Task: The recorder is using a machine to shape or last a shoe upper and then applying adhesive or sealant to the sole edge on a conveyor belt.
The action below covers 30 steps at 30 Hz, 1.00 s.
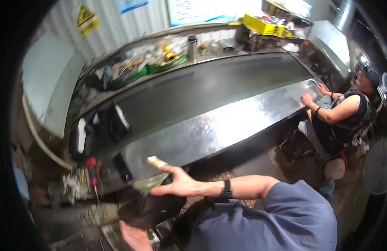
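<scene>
My right hand [176, 184] reaches leftward across my body, a dark watch [226, 191] on its wrist. It holds a flat, pale green piece [149, 183], blurred by motion. A small cream-coloured object [156, 162] shows just above the fingers; whether the hand holds it too I cannot tell. My left hand [134, 236] is low at the picture's bottom edge, beside a dark container [153, 208]. Its fingers are partly cut off, so its grip is unclear. Both hands are at the near end of a long conveyor [202, 90] with a shiny steel edge [218, 127].
Another person [344, 117] sits at the right with both hands on the steel edge. Green trays of mixed scrap [139, 67] and a yellow bin [260, 24] line the far side. Black objects [114, 121] lie on the belt's left end. Litter [76, 184] covers the floor at the left.
</scene>
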Motion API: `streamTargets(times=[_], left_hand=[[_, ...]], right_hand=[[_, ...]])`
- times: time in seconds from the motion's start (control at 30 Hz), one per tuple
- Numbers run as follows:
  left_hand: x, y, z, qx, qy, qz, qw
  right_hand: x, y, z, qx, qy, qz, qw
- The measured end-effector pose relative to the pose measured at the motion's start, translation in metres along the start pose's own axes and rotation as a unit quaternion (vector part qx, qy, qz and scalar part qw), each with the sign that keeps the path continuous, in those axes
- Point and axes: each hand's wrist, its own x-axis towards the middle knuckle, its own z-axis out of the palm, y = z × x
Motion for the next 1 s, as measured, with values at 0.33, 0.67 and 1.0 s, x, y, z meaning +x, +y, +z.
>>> streamTargets(times=[0.33, 0.67, 1.0], left_hand=[[0.009, -0.028, 0.075, 0.326, 0.188, 0.207, 0.903], [-0.096, 0.061, -0.013, 0.737, 0.446, 0.295, 0.413], [-0.184, 0.105, -0.070, 0.590, 0.718, -0.028, 0.368]], right_hand=[[0.046, 0.063, -0.396, 0.062, 0.465, 0.193, 0.862], [0.020, 0.202, -0.261, -0.207, 0.240, 0.162, 0.934], [-0.019, 0.186, -0.188, -0.361, 0.039, 0.104, 0.926]])
